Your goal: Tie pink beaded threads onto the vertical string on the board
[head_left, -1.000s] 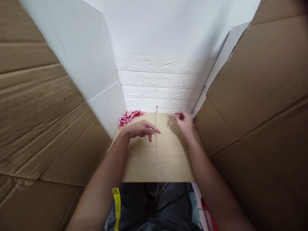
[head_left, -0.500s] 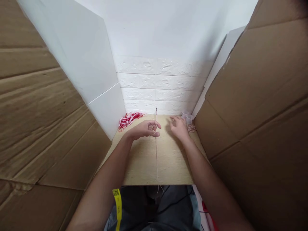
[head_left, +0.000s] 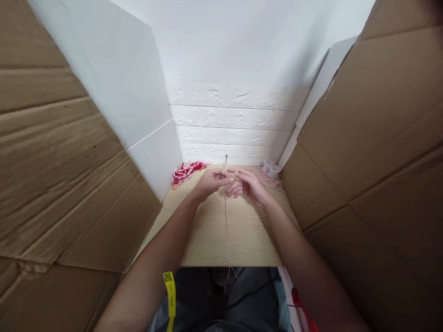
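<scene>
A thin pale cord (head_left: pixel 226 226) runs down the middle of the wooden board (head_left: pixel 202 240), from a small dark hook or nail (head_left: pixel 226 157) by the wall to the front edge, where loose ends hang over. Above the cord my left hand (head_left: pixel 210 182) is closed, thumb and forefinger pinching a fine thread. Beside it on the right, my right hand (head_left: pixel 254 186) has its fingers stretched out and apart, the tips close to the left thumb. Whether the right fingertips touch the thread cannot be made out.
Red and white cords (head_left: pixel 188 173) lie heaped at the board's back left. Pale pink cord (head_left: pixel 272 182) lies at the back right, by small clear plastic cups (head_left: pixel 274 171). Cardboard walls (head_left: pixel 69 184) stand on both sides, and a white brick-patterned wall (head_left: pixel 249 117) rises behind.
My right hand has moved left and turned, its fingers now beside the left hand. The left thumb and forefinger have drawn together, and more pink cord shows.
</scene>
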The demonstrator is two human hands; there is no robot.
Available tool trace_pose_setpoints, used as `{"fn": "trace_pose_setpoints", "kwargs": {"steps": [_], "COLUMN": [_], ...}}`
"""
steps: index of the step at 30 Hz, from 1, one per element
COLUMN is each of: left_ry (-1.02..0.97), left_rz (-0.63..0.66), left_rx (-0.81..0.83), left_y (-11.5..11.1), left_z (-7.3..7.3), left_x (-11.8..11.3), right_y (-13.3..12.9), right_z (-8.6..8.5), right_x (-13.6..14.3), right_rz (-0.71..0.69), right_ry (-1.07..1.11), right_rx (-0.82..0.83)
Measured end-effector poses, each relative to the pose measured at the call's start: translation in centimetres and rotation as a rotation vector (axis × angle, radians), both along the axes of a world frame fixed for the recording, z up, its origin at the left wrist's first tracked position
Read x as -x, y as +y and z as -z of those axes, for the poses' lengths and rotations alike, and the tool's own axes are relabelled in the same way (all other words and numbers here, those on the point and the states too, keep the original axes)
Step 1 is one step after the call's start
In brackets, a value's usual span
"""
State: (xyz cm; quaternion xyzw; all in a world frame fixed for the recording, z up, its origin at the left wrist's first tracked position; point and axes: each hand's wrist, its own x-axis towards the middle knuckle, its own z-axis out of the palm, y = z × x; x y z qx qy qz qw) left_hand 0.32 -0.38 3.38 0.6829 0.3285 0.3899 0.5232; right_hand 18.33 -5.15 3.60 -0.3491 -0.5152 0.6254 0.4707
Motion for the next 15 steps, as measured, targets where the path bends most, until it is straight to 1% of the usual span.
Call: {"fn": "trace_pose_setpoints", "kwargs": {"steps": [3,5,9,11,13,15], "left_ry": [-0.036,-0.054,-0.012,0.003,0.008,0.011], "left_rz": [-0.033,-0.048,-0.104,-0.110,-0.096,-0.058], "left_rx": [0.024,0.036,0.005,0.013,0.049,0.090], "left_y": [-0.1,0.0,0.2,0.3,0.4,0.4], "left_z": [0.1,0.3,0.6,0.6,0.5,0.2], "left_x": [-0.4,-0.6,-0.7,-0.5,-0.1,0.4], "right_y": [0.0,-0.1,-0.6,-0.8,-0.9,-0.9], "right_z": [0.1,0.1,-0.4,-0.7,-1.0,-1.2], "right_x": [0.2,0.3,0.3,0.1,-0.1,-0.5], "right_rz": [0.020,0.008,-0.129,-0.165,-0.145,-0.093], "right_ry": [0.048,0.096,0.143,0.140,0.109,0.035], "right_rx": [0.004,0.010,0.054,0.070,0.081,0.088]}}
